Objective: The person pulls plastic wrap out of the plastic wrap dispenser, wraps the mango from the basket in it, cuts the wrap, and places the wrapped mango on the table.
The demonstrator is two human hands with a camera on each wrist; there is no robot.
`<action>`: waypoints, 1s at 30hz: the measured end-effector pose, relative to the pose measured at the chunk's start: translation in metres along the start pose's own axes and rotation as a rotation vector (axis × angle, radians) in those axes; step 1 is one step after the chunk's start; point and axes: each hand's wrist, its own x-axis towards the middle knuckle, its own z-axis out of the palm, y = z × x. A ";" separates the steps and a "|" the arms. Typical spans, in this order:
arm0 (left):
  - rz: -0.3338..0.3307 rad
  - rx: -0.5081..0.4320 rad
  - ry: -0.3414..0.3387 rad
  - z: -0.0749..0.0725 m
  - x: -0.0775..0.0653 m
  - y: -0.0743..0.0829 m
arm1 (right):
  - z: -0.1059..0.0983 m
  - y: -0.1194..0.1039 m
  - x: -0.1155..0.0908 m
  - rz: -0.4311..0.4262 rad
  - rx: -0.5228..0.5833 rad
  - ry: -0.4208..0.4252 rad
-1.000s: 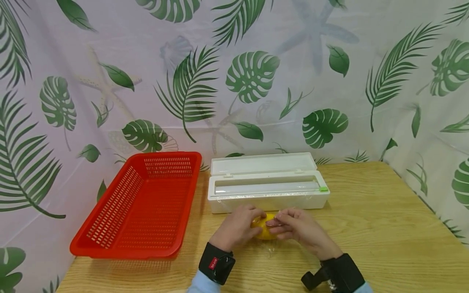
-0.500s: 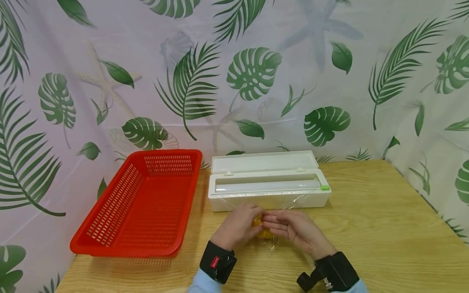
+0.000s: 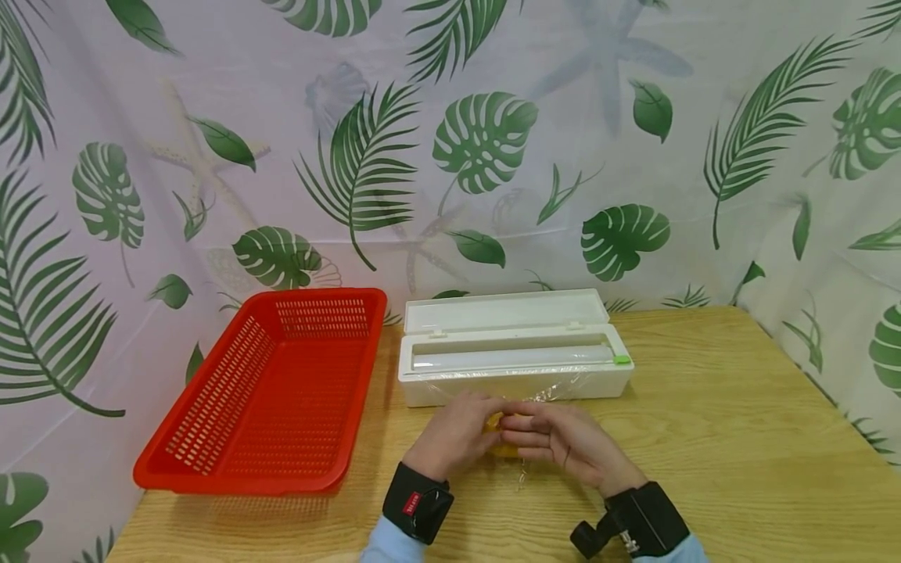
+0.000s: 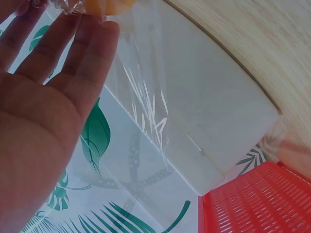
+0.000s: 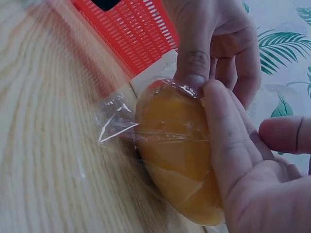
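A yellow-orange oval fruit (image 5: pixel 175 145), smooth and wrapped in clear cling film (image 5: pixel 116 119), lies between my hands just in front of the white film box (image 3: pixel 521 387). My left hand (image 3: pixel 454 438) grips its left end, thumb on the near side and fingers behind. My right hand (image 3: pixel 577 446) lays nearly straight fingers (image 5: pixel 228 131) along the fruit's other side, its thumb held away. The fingertips of both hands meet at the top of the fruit. From above, the hands hide most of it. In the left wrist view, film (image 4: pixel 146 97) stretches from the fruit across the box front.
The film box has its lid (image 3: pixel 507 313) raised, with a roll (image 3: pixel 514 358) inside and a green tab (image 3: pixel 622 360) at its right end. A red plastic basket (image 3: pixel 352 407) stands to the left on the wooden table (image 3: pixel 739 422). A leaf-print cloth (image 3: pixel 549 117) hangs behind.
My right hand has moved slightly left, its fingers going from pinching at a reddish patch to lying flatter over the fruit. My left hand keeps its grip almost unmoved.
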 end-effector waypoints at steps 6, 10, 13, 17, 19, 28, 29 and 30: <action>-0.025 -0.023 -0.011 -0.001 0.000 0.000 | 0.003 -0.004 -0.001 -0.015 -0.157 0.068; -0.048 -0.063 -0.025 -0.001 -0.001 -0.002 | 0.004 -0.009 -0.005 -0.102 -0.479 0.186; -0.051 -0.079 -0.031 -0.001 0.000 -0.003 | 0.004 -0.013 -0.009 -0.226 -0.830 0.220; -0.054 -0.091 -0.042 -0.002 0.000 -0.003 | 0.005 -0.012 -0.010 -0.415 -1.245 0.163; -0.055 -0.100 -0.045 -0.003 0.001 -0.003 | 0.005 -0.010 -0.008 -0.482 -1.360 0.139; -0.051 -0.129 -0.041 0.000 0.000 -0.004 | 0.005 0.000 -0.008 -0.455 -1.587 0.180; -0.056 -0.132 -0.041 0.000 -0.001 -0.004 | 0.005 0.000 -0.008 -0.452 -1.595 0.181; -0.060 -0.137 -0.040 0.000 -0.001 -0.004 | 0.005 0.000 -0.008 -0.450 -1.599 0.182</action>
